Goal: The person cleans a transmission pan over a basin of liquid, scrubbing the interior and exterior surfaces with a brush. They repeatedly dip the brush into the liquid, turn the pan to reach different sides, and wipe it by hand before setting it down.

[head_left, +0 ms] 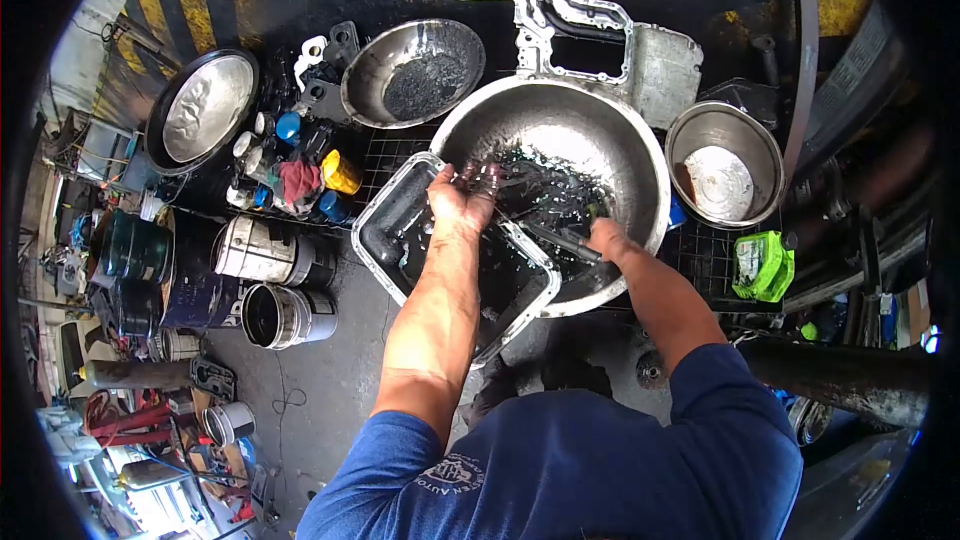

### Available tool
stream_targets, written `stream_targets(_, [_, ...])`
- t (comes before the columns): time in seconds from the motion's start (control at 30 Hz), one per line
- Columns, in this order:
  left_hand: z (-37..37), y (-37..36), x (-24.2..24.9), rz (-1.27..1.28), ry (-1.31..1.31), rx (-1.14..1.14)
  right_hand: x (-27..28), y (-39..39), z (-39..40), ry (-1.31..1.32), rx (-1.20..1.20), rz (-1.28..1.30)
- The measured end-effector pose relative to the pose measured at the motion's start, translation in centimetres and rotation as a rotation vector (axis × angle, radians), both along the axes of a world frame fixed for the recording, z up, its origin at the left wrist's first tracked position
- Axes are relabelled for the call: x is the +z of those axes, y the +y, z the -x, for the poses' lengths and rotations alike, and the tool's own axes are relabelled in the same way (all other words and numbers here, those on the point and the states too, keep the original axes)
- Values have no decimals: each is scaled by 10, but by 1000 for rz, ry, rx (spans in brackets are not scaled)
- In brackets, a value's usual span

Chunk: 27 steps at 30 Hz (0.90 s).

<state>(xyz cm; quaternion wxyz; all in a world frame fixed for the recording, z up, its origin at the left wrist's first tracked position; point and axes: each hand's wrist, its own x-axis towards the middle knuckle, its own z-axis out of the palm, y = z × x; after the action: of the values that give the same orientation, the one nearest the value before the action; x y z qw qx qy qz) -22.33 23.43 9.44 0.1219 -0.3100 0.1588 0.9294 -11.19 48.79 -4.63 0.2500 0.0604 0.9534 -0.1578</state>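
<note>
A large round metal basin (pixel 648 155) holds dark, bubbly liquid. Over its near left side tilts an angular metal pan (pixel 378 245), like an engine oil pan, with a pale flange and a wet dark inside. My left hand (pixel 462 202) is closed around the pan's inner rim, its fingers wet and partly blurred over the basin. At the basin's right inner side, my right hand (pixel 610 238) is closed on a dark stick-like tool (pixel 560 240) pointing toward the pan. Its working end is hard to make out.
A metal casting with a flange (pixel 665 65) lies behind the basin. A shallow bowl (pixel 410 45) stands at its left, a steel pot (pixel 725 155) and a green jug (pixel 765 265) at its right. Buckets (pixel 275 315) and bottles (pixel 288 128) crowd the left. A wire grid (pixel 705 255) supports the basin.
</note>
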Motion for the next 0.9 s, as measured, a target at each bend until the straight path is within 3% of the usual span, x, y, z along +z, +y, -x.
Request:
stream_targets(0.03, [-2, 2, -3, 76, 31, 15, 11, -3, 1, 23, -10, 36])
stream_targets(0.13, [-1, -3, -8, -72, -5, -100, 66, -1, 25, 116, -74, 115])
stream_targets(0.17, [-6, 0, -3, 75, 98, -206, 82, -3, 37, 190, -191, 244])
stream_targets(0.23, [-8, 7, -5, 75, 138, -290, 146, -12, 61, 231, -116, 374])
stream_targets(0.33, [-5, 21, -2, 32, 279, -313, 208, -43, 78, 270, 128, 326])
stream_targets(0.4, [-2, 30, 2, -14, 398, -283, 210, -57, 73, 323, 189, 299])
stream_targets(0.43, [-15, 31, 35, 13, 234, -245, 174, -51, 85, 414, 193, 385])
stream_targets(0.47, [-10, 22, 28, 36, 122, -257, 160, -42, 94, 311, 256, 253])
stream_targets(0.53, [-13, 17, 26, 2, 61, -234, 167, -36, 95, 342, 307, 273])
stream_targets(0.6, [-10, 20, -4, 2, 251, -270, 179, -46, 97, 328, 258, 298])
stream_targets(0.63, [-11, 28, -5, 117, 305, -238, 171, -55, 95, 413, 205, 451])
stream_targets(0.67, [-11, 27, -4, 60, 283, -249, 166, -61, 96, 352, 274, 295])
stream_targets(0.73, [-8, 18, 9, -46, 245, -271, 162, -52, 84, 388, 271, 396])
stream_targets(0.77, [-13, 14, 17, 12, 186, -242, 164, -44, 86, 147, 234, 166])
stream_targets(0.83, [-13, 0, 12, 17, 244, -251, 162, -20, 71, 59, 148, 156])
stream_targets(0.9, [-10, -9, 9, 17, 241, -244, 92, -3, 60, 93, 126, 119])
